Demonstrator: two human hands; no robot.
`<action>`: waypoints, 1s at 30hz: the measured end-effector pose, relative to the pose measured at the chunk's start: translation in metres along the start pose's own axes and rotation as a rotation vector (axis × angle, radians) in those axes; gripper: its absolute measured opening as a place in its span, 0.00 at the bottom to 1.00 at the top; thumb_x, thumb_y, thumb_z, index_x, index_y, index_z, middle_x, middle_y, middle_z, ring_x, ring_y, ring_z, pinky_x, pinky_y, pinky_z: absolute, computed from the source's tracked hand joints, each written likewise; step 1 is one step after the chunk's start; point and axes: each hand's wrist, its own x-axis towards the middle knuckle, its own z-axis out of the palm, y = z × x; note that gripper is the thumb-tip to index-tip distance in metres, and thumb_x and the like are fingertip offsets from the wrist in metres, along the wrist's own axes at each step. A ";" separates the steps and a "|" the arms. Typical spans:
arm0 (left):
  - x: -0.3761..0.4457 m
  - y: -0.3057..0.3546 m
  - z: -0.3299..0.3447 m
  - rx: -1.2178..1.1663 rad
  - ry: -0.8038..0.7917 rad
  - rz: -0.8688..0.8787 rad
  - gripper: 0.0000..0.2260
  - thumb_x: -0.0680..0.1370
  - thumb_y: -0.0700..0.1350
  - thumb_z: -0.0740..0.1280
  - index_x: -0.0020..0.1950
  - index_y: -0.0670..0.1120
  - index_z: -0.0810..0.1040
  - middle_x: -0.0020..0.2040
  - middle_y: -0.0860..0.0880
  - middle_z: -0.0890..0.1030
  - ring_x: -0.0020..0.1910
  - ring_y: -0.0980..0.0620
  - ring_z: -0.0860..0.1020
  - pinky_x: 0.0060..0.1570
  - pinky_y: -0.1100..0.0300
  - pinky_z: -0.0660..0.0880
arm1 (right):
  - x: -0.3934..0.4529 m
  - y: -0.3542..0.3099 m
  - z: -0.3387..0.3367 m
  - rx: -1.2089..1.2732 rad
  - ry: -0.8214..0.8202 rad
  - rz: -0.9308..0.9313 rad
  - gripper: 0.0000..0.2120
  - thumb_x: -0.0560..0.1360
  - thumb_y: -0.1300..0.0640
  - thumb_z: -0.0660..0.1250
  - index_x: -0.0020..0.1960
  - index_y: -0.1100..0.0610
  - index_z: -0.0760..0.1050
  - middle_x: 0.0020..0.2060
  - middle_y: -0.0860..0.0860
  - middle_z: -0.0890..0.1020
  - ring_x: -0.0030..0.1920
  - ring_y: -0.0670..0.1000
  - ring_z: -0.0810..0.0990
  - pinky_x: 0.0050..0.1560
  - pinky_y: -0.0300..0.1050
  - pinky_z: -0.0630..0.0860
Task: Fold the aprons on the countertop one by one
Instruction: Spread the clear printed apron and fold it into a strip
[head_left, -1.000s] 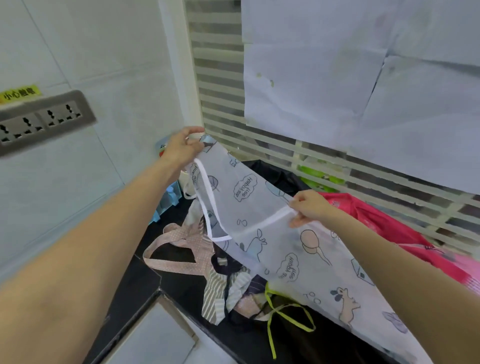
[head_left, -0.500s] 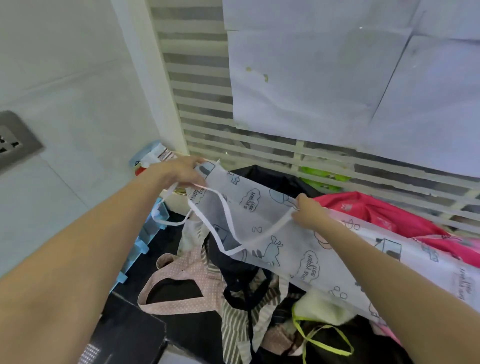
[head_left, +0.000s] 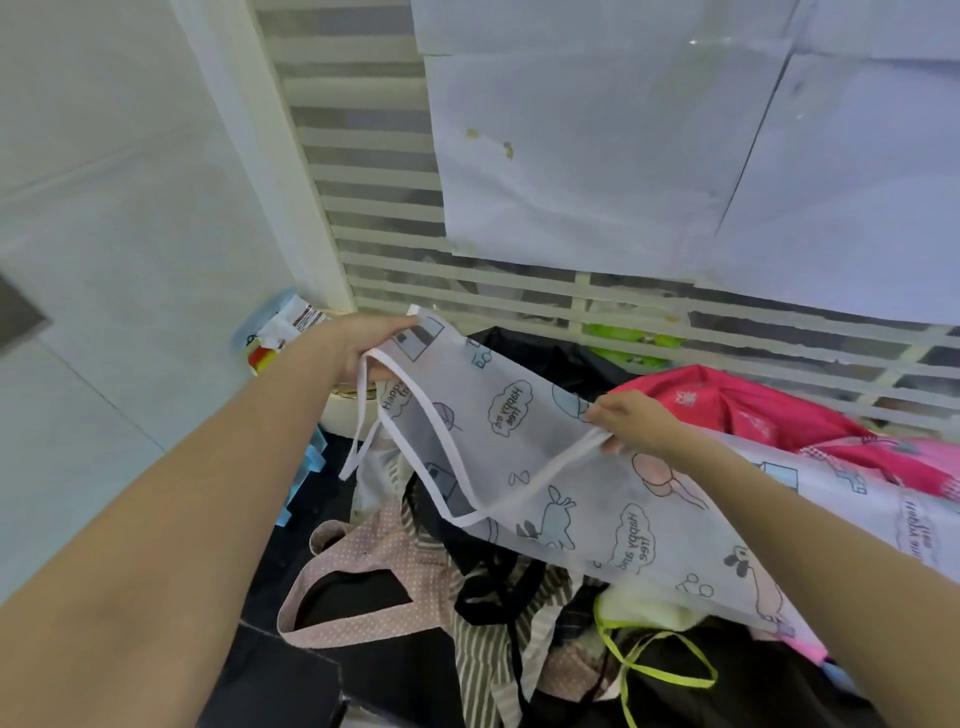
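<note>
The white cartoon apron (head_left: 561, 467) hangs in the air above the pile of aprons (head_left: 467, 597) on the dark bench (head_left: 291, 675). The left hand (head_left: 348, 353) pinches its far corner. The right hand (head_left: 634, 423) pinches its white strap (head_left: 545, 467).

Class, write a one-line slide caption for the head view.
Both hands, left and right, hold a cartoon-print apron above a pile of aprons.
</note>
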 end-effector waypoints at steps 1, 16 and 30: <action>0.001 0.001 0.000 -0.004 0.005 0.032 0.08 0.77 0.47 0.68 0.48 0.42 0.77 0.31 0.47 0.82 0.25 0.53 0.80 0.26 0.63 0.78 | -0.001 0.000 -0.001 0.001 -0.008 -0.005 0.15 0.80 0.57 0.58 0.35 0.57 0.68 0.31 0.51 0.75 0.35 0.52 0.76 0.35 0.39 0.68; -0.017 -0.027 0.035 0.896 0.266 0.871 0.14 0.76 0.41 0.63 0.61 0.50 0.73 0.61 0.47 0.73 0.66 0.43 0.68 0.61 0.53 0.65 | -0.008 -0.030 0.030 -0.151 0.253 -0.249 0.18 0.77 0.55 0.65 0.64 0.59 0.67 0.62 0.54 0.68 0.50 0.52 0.76 0.52 0.43 0.72; -0.024 -0.101 0.106 1.747 -0.179 1.371 0.16 0.54 0.38 0.77 0.37 0.45 0.76 0.36 0.50 0.77 0.35 0.49 0.77 0.33 0.62 0.70 | -0.056 -0.002 0.067 -0.808 -0.052 -0.367 0.05 0.75 0.53 0.60 0.46 0.55 0.65 0.43 0.49 0.70 0.52 0.53 0.75 0.52 0.48 0.65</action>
